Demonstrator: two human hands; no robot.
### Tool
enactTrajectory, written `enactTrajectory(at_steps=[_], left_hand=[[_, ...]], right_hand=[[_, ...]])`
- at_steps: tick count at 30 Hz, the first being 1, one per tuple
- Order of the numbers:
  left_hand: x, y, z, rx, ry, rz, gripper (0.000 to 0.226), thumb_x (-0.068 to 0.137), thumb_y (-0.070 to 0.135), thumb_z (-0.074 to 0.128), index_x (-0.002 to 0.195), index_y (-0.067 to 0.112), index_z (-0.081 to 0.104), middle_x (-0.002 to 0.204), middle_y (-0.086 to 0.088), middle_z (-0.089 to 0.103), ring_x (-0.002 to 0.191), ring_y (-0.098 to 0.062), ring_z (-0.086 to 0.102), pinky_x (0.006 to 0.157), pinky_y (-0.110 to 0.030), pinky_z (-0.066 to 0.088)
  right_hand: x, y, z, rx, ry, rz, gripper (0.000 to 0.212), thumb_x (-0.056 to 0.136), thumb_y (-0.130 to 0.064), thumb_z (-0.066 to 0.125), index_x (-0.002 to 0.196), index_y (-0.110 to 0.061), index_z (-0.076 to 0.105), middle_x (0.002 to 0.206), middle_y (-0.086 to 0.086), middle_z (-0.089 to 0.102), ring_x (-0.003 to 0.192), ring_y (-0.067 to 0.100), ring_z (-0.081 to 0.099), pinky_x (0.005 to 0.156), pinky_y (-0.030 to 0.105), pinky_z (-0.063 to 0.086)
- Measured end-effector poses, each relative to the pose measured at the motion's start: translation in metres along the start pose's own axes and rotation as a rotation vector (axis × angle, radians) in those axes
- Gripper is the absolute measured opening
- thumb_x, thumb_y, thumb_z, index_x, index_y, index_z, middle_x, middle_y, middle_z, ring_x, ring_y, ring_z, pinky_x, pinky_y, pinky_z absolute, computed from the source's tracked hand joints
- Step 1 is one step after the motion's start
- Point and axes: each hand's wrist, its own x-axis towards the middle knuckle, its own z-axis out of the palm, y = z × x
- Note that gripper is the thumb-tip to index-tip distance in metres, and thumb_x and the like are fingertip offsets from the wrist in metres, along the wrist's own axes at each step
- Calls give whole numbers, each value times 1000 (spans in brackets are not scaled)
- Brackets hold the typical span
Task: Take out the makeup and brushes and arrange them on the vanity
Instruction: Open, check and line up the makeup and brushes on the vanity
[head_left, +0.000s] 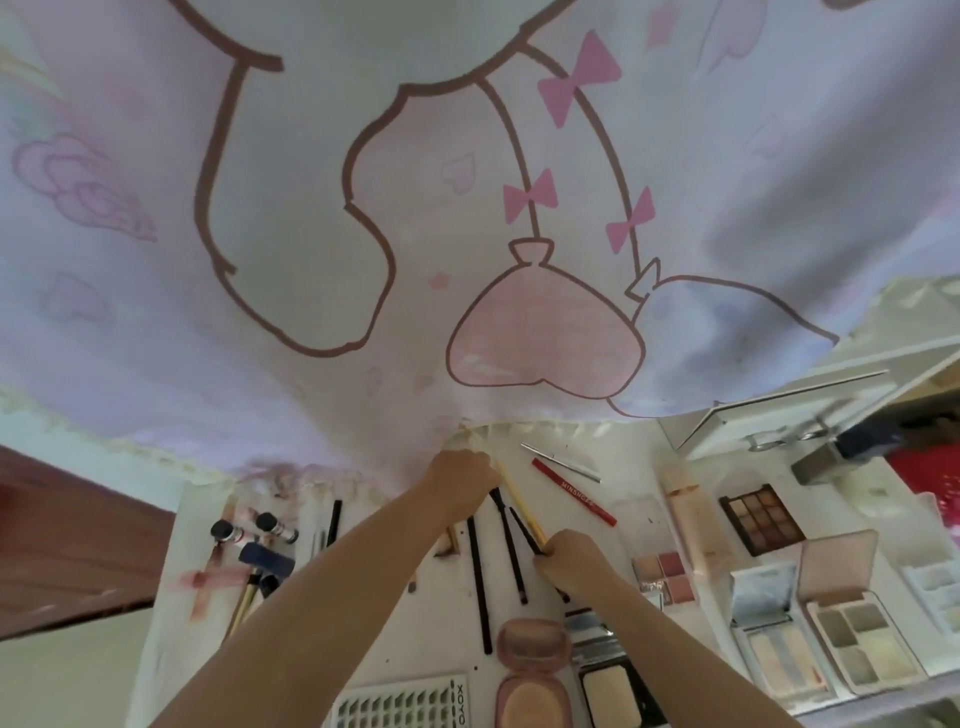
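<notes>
Now gripping the yellow pencil (521, 506) at both ends, left hand (464, 475) far, right hand (566, 552) near; best laid parallel beside the black brushes (480, 582).

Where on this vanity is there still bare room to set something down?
Bare patches: between the red pencil and the blush quad, and between the long black brush and the white grid tray. Crowded: the palettes on the right, and the brushes under both hands.
</notes>
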Motion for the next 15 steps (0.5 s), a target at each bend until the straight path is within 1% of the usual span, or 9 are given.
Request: enactTrajectory(at_steps=[2,5,7,9,11,13,15], left_hand=[[10,0,1,23,-18,38,37,87,-7,39,119,5,52,117,-17,50,105,-32,52,76,-37,44],[27,1,1,57,-49,80,34,85,-7,42,115,3,52,117,-18,49,104,-33,51,75,-37,43],[36,3,0,79,-68,101,32,83,-9,42,112,1,52,116,-19,49,103,-33,51,72,-35,39],[43,5,0,97,-78,122,32,82,-11,41,110,0,53,116,-19,49,103,-33,51,70,-34,37],[48,6,4,102,-93,144,32,81,-13,40,107,0,53,115,-20,49,102,-34,50,69,-34,35],[51,6,9,98,-107,148,33,80,-13,41,107,1,54,115,-19,49,103,-33,50,68,-34,34],[53,5,14,87,-109,143,34,80,-13,41,108,1,53,115,-19,49,104,-33,50,68,-34,33]], right_hand=[[4,5,-1,-18,20,4,27,89,-22,46,105,-3,58,83,4,56,71,13,52,47,10,33],[5,12,-2,-33,39,-1,27,90,-24,44,104,-6,59,85,2,54,79,15,56,50,11,32],[6,16,-2,-59,52,-6,28,91,-25,43,104,-6,59,92,6,60,86,16,59,60,13,35],[6,16,-3,-92,55,-5,29,92,-26,42,104,-6,59,96,7,61,82,16,57,66,17,37],[7,16,-2,-143,52,-9,30,92,-27,41,103,-5,59,97,8,62,81,16,57,67,19,38],[8,14,-1,-200,52,-15,31,93,-28,39,105,-6,57,103,8,62,91,19,60,69,20,39],[9,11,2,-236,60,-21,32,94,-28,38,106,-6,57,103,7,61,95,20,60,69,21,39]])
